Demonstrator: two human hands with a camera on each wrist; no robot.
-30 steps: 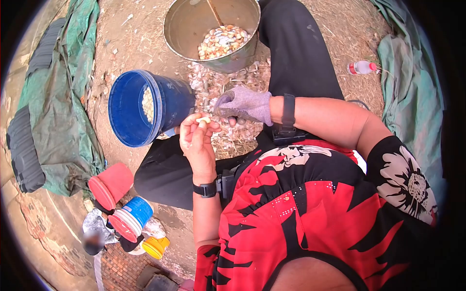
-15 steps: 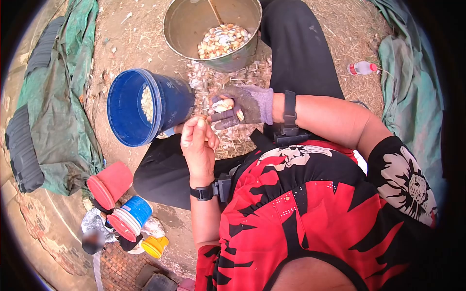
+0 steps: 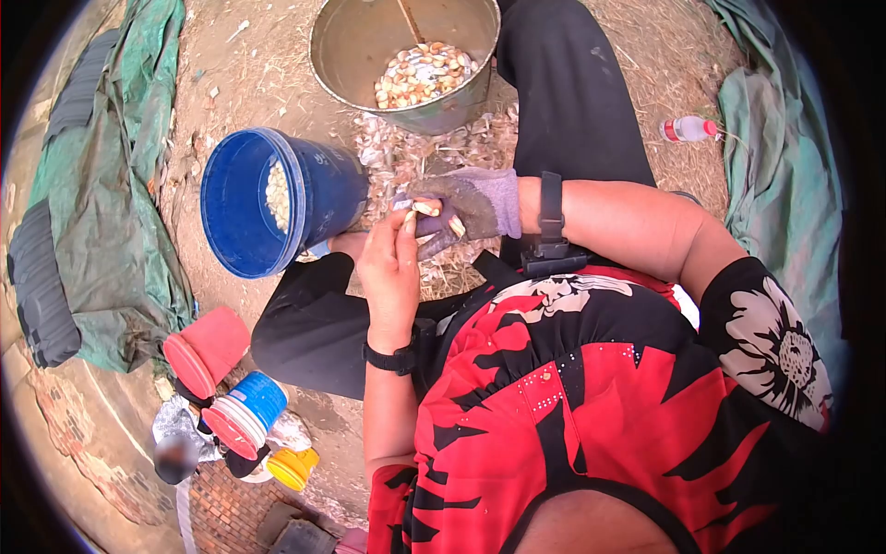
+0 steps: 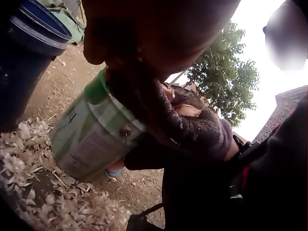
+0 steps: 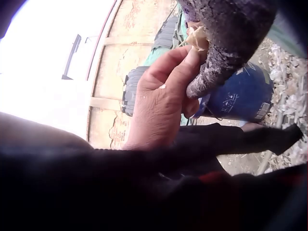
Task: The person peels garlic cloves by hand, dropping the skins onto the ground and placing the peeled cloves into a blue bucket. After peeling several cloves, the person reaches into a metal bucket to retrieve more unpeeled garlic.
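Note:
In the head view, the bare left hand [image 3: 389, 277] pinches a small pale piece, apparently garlic, between thumb and finger against the gloved right hand [image 3: 475, 205]. Reddish-white cloves [image 3: 426, 207] lie in the curled glove, another [image 3: 457, 225] nearer its palm. The right wrist view shows left fingertips at a papery clove [image 5: 198, 38] beside the glove [image 5: 231, 43]. Dark and close in the left wrist view, the left hand [image 4: 154, 33] hides part of the glove [image 4: 192, 125].
A blue bucket [image 3: 318, 198] with pale cloves stands left. Beyond the hands, a large pot [image 3: 443, 115] holds cloves and a stick. Skins [image 3: 443, 148] litter the ground. A bottle [image 3: 685, 129] lies right; red pails [image 3: 210, 346] and another person [image 3: 180, 434] are lower left.
The right glove has turned, bringing its cloves into view. My left hand first dropped slightly away, then moved in to the cloves at the glove's fingers.

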